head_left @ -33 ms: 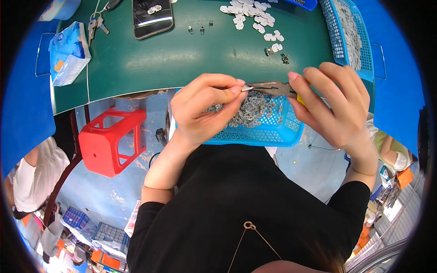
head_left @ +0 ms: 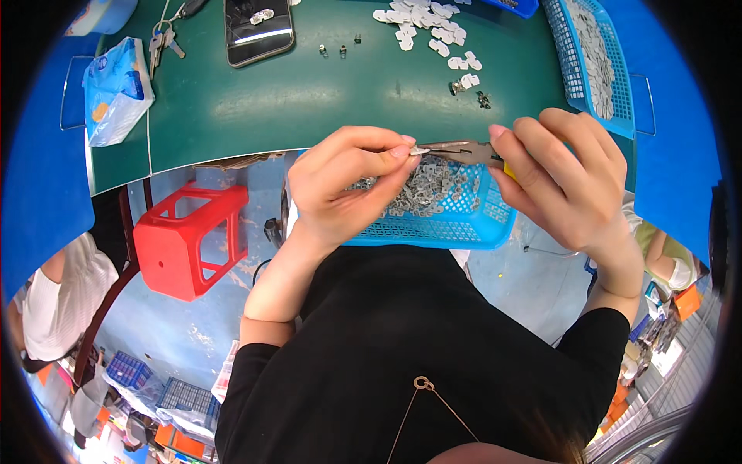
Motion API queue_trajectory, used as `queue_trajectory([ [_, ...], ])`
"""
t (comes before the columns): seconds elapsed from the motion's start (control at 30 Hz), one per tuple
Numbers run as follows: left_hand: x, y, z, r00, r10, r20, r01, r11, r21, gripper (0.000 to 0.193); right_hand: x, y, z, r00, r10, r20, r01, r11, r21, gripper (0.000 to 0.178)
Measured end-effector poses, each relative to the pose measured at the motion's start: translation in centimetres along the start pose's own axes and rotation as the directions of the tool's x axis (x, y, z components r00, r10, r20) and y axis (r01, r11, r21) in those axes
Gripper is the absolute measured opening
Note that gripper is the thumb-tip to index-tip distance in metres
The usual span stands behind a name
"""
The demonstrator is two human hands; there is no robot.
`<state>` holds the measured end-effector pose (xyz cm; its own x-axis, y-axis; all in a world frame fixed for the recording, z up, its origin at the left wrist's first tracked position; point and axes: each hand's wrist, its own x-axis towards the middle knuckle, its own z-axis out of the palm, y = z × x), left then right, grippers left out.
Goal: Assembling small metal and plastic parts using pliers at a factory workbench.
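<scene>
My left hand (head_left: pixel 348 182) pinches a small white plastic piece (head_left: pixel 418 151) between thumb and fingertips. In my right hand (head_left: pixel 570 174) is a pair of pliers (head_left: pixel 468 151) with yellow handles, partly hidden by the fingers. The pliers' jaw tips reach the small piece; whether they grip it is too small to tell. Just beneath both hands a blue plastic basket (head_left: pixel 495 220) holds a heap of small white and metal parts (head_left: pixel 425 189).
White pieces (head_left: pixel 421 19) lie scattered on the green table (head_left: pixel 309 100), with small metal parts (head_left: pixel 343 51) nearby. A phone (head_left: pixel 260 35), keys (head_left: pixel 158 46) and a tissue pack (head_left: pixel 117 93) are at left. Another blue basket (head_left: pixel 572 66) stands far right. A red stool (head_left: pixel 185 243) is below left.
My right hand and the pliers have shifted very slightly. My left hand stays almost in place with the small piece.
</scene>
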<state>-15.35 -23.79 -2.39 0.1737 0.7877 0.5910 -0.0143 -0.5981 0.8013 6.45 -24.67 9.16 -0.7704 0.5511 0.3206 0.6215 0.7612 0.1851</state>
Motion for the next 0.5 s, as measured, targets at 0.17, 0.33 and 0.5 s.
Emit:
queue_trajectory([
  [0.17,-0.6,1.2,0.4,0.944,-0.331,-0.006,0.306,0.88,-0.363,0.017,-0.5,0.5,-0.4,0.996,0.031,0.088,-0.046,0.984,0.171,0.039],
  [0.33,-1.3,0.4,0.5,0.877,-0.48,0.027,0.374,0.645,-0.667,0.019,-0.3,0.4,0.3,0.993,0.115,0.017,-0.116,0.968,0.222,0.04],
  [0.5,-1.0,0.5,0.2,0.903,-0.429,-0.004,0.361,0.765,-0.533,0.021,-0.3,0.1,-0.3,0.984,0.172,0.043,-0.177,0.963,0.204,0.045],
])
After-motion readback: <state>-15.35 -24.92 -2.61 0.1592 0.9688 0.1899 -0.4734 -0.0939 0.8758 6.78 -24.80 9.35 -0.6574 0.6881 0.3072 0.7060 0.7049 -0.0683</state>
